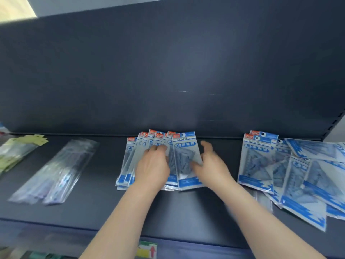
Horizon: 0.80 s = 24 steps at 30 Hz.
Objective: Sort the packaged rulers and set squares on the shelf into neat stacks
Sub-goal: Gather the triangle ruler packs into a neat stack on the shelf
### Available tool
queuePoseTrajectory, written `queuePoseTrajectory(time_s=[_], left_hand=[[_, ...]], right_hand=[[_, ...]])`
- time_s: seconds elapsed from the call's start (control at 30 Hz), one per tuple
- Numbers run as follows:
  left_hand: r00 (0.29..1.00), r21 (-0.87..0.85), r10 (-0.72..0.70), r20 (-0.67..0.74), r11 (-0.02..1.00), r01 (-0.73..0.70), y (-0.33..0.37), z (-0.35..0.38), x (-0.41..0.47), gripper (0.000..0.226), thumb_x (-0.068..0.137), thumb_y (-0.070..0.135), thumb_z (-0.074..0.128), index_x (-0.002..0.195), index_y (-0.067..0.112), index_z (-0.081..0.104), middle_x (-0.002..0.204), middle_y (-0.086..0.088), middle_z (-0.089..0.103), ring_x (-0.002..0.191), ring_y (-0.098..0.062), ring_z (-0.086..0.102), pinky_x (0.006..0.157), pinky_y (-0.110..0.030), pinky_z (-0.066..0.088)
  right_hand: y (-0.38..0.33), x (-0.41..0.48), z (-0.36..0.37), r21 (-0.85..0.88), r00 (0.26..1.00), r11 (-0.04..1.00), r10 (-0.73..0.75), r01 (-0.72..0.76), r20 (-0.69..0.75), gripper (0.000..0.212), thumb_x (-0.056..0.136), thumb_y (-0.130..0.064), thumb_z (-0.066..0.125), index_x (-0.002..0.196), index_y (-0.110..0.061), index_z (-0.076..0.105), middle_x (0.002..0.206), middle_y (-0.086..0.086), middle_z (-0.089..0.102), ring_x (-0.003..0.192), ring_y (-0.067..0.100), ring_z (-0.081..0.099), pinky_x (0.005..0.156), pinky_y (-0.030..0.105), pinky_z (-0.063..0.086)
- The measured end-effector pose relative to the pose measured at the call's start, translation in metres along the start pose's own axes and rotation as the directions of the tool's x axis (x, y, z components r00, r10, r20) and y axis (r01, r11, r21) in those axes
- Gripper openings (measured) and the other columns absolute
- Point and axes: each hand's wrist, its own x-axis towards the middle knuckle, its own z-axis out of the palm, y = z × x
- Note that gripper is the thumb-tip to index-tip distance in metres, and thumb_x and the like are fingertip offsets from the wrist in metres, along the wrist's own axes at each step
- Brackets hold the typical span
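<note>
A fanned row of blue-and-white set square packs (pixel 130 161) lies at the middle back of the dark shelf (pixel 186 206). My left hand (pixel 152 165) rests flat on these packs, fingers spread over their upper halves. The rightmost pack (pixel 183 157) lies on top; my right hand (pixel 209 165) touches its right edge, thumb on its face and fingers apart. A loose pile of the same kind of packs (pixel 291 172) sprawls at the right. Clear sleeves of long rulers (pixel 56 169) lie slanted at the left.
Greenish packs (pixel 16 152) sit at the far left edge. The shelf's dark back panel (pixel 168 71) rises right behind the packs. A price label (pixel 147 250) hangs on the front lip, with goods on a lower shelf (pixel 37 245) beneath.
</note>
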Motion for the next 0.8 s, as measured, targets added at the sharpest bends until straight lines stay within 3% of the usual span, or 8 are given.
queuePoseTrajectory(time_s=[0.07,0.13,0.3,0.5,0.7,0.8], left_hand=[[0.998,-0.028,0.064,0.002,0.998,-0.064,-0.002,-0.001,0.002,0.039,0.095,0.009,0.044,0.131,0.020,0.055,0.127,-0.007,0.055,0.116,-0.029,0.050,0.086,-0.039,0.043],[0.992,-0.062,0.126,0.028,0.990,-0.124,-0.002,-0.001,0.005,0.037,0.096,0.011,0.045,0.127,0.022,0.059,0.126,-0.005,0.055,0.117,-0.028,0.050,0.089,-0.040,0.046],[0.967,-0.126,0.250,0.056,0.962,-0.242,0.021,0.005,0.014,0.031,0.095,0.019,0.048,0.124,0.022,0.061,0.128,-0.003,0.055,0.122,-0.027,0.046,0.090,-0.039,0.045],[0.907,-0.234,0.384,0.172,0.911,-0.341,0.087,0.025,0.011,0.036,0.094,0.033,0.056,0.128,0.021,0.056,0.127,-0.001,0.058,0.119,-0.024,0.053,0.094,-0.038,0.046],[0.894,-0.129,0.360,0.265,0.933,-0.337,0.154,0.055,0.002,0.059,0.091,0.051,0.055,0.132,0.011,0.043,0.131,-0.010,0.048,0.120,-0.030,0.046,0.092,-0.040,0.042],[0.894,-0.051,0.385,0.228,0.922,-0.384,0.180,0.069,-0.002,0.066,0.090,0.057,0.050,0.142,0.018,0.036,0.140,-0.007,0.037,0.125,-0.029,0.035,0.095,-0.041,0.040]], right_hand=[[-0.005,-0.005,0.013,-0.367,0.994,0.928,-0.092,0.067,-0.052,0.038,0.090,-0.032,0.050,0.127,-0.021,0.051,0.115,0.004,0.051,0.108,0.027,0.048,0.079,0.034,0.044],[-0.009,-0.009,0.018,-0.479,0.990,0.875,-0.121,0.071,-0.075,0.032,0.092,-0.035,0.047,0.118,-0.021,0.059,0.118,0.003,0.048,0.109,0.026,0.045,0.079,0.033,0.041],[0.000,-0.024,-0.005,-0.538,0.959,0.843,-0.135,-0.021,-0.250,0.028,0.090,-0.033,0.052,0.112,-0.023,0.066,0.120,0.002,0.055,0.110,0.028,0.049,0.080,0.037,0.042],[0.056,-0.054,-0.069,-0.528,0.906,0.785,0.096,-0.323,-0.412,0.030,0.091,-0.029,0.050,0.118,-0.027,0.062,0.126,0.001,0.054,0.115,0.028,0.045,0.085,0.038,0.040],[0.106,-0.072,-0.113,-0.465,0.868,0.774,0.215,-0.431,-0.447,0.035,0.091,-0.033,0.050,0.124,-0.028,0.058,0.131,0.000,0.052,0.121,0.027,0.045,0.090,0.039,0.040],[0.127,-0.065,-0.141,-0.447,0.855,0.770,0.240,-0.456,-0.459,0.038,0.094,-0.037,0.046,0.131,-0.028,0.052,0.135,-0.001,0.049,0.125,0.026,0.042,0.091,0.040,0.039]])
